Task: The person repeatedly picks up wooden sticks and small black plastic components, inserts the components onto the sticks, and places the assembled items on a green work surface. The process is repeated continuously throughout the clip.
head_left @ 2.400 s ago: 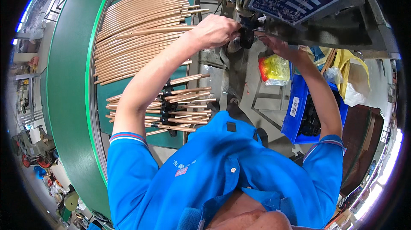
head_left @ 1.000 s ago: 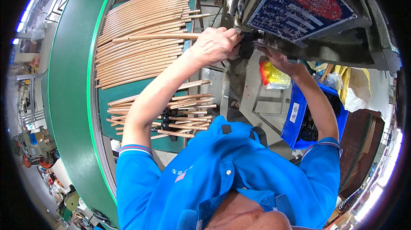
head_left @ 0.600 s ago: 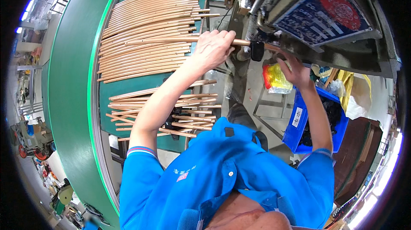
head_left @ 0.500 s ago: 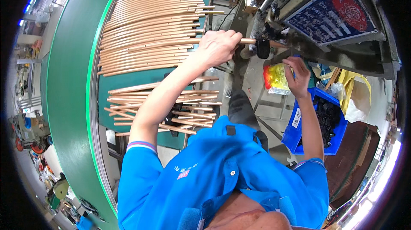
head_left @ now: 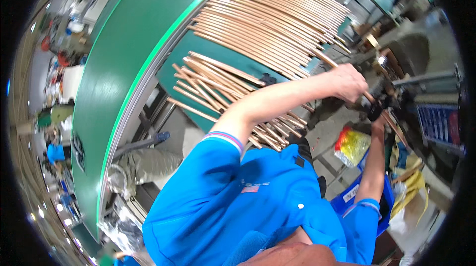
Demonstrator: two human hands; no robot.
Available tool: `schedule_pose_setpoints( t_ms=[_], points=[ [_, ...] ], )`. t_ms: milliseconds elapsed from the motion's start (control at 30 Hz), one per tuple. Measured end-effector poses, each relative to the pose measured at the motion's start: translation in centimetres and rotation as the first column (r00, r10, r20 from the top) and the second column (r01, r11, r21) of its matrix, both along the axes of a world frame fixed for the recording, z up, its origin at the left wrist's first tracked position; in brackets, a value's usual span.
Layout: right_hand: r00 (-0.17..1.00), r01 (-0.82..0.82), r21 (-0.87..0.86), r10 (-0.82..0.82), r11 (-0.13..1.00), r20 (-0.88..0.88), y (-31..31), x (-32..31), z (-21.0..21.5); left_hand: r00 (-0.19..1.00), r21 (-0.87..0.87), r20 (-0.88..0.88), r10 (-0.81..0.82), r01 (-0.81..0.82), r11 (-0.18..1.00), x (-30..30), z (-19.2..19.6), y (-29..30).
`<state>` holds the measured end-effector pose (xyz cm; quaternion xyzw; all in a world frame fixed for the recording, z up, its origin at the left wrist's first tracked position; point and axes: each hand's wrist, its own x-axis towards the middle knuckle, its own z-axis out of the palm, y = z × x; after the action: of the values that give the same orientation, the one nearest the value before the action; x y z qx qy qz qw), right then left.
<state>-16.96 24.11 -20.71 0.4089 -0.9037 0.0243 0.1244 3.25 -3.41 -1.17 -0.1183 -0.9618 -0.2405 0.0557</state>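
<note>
My left hand (head_left: 350,83) is closed around a long copper-coloured rod (head_left: 326,59), which slants from over the laid-out rods down to the right. Just beyond that hand, a black fitting (head_left: 375,111) sits at the rod, in front of dark machinery. My right hand (head_left: 380,121) reaches up close beneath the fitting; its fingers are mostly hidden and blurred, so whether it grips anything is unclear. Many similar rods (head_left: 258,33) lie side by side on a green surface, and a looser, crossed pile of rods (head_left: 218,80) lies nearer to me.
A long green table (head_left: 134,23) with a bright green edge runs along the left. On the right are a red-and-yellow bag (head_left: 353,146), a blue bin (head_left: 347,194) under my right forearm, a yellow sack (head_left: 411,191) and a machine with a blue plate (head_left: 439,123).
The view has turned, so the table and rods now appear slanted. My right hand, earlier apart below the rod, has moved up to the black fitting. The left hand still holds the rod.
</note>
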Motion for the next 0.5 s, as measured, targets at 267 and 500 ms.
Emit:
schedule_pose_setpoints(
  t_ms=[267,500],
  points=[
    [0.988,-0.082,-0.458,0.134,0.885,0.081,4.7,-3.3,-3.6,0.991,-0.038,-0.121,-0.058,0.054,0.998,0.0,0.2,1.4],
    [0.993,0.091,-0.189,-0.075,0.978,0.091,5.2,-3.0,-2.9,0.991,-0.047,0.034,0.132,-0.13,0.99,18.2,-7.0,-9.4]
  ],
)
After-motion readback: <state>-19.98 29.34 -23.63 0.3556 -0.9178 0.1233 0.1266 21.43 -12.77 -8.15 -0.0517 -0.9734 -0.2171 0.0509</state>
